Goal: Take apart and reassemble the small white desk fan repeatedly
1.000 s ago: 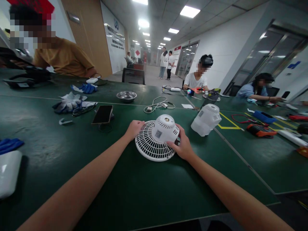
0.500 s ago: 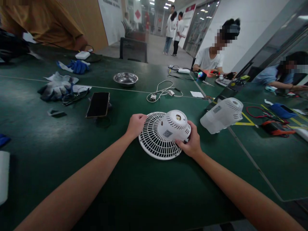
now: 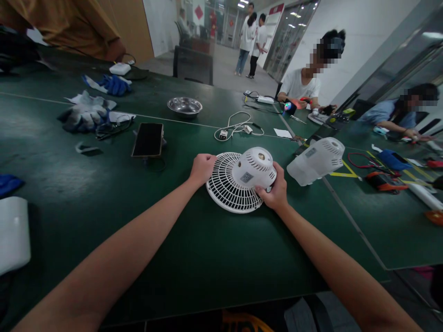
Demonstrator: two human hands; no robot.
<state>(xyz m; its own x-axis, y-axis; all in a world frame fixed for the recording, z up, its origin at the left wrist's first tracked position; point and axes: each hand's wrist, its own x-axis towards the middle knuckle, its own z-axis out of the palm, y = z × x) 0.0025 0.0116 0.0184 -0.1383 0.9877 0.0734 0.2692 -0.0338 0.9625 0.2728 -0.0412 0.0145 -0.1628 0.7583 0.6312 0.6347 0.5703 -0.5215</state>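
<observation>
- Green table [image 3: 173, 258] as work surface, pale seam across the far half.
- On it, straight ahead between the forearms: fan grille [image 3: 224, 184], round, white, lying about flat.
- Over the grille, toward its right: motor cover [image 3: 256, 168], slotted end up, leaning right, label on the near side.
- Progress, judged from layout: partway. Done, apparently: motor cover and fan grille together. Open: locked or only resting, can't tell, joint mostly hidden. No fastener visible there, so can't call it finished.
- Off to the right: second white cover [image 3: 316, 161], tilted, apart from the fan grille, no hand on it. Probably not dealt with yet.
- Right hand [image 3: 277, 190] wrapped round the right side of the motor cover, thumb on the near face, other fingers mostly out of sight behind. Holding it.
- Left hand [image 3: 202, 169] curled tight, pinching the left rim of the fan grille.
- Far left: grey gloves [image 3: 85, 114] in a heap.
- Only container near: steel bowl [image 3: 184, 107], upright, beyond the fan grille. Bare metal and reflections inside, no parts made out.
- Left of the grille: phone [image 3: 148, 139], dark screen, propped up.
- Beyond the motor cover: white cable [image 3: 223, 135], loosely looped, not plugged into either cover.
</observation>
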